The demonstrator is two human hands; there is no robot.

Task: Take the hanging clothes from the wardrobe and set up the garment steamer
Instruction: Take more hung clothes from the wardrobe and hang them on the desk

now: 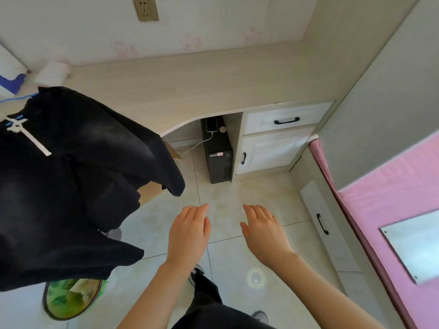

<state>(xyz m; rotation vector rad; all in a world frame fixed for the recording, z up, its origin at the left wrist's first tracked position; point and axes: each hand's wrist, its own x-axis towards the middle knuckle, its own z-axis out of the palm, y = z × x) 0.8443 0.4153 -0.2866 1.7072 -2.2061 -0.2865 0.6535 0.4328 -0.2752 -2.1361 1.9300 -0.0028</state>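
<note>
A dark navy garment point(71, 176) hangs at the left, spread wide, with a white drawstring point(28, 136) near its top and a thin blue hanger line above it. My left hand point(188, 233) and my right hand point(263, 231) hover side by side over the tiled floor, palms down, fingers straight and together, holding nothing. Both hands are to the right of the garment and apart from it. No garment steamer or wardrobe is in view.
A pale desk point(190, 84) runs along the back wall with a black computer tower point(218, 153) beneath it and white drawers point(285, 119) to its right. A pink-covered bed point(389, 181) fills the right side. A green-lined bin point(71, 298) stands on the floor at lower left.
</note>
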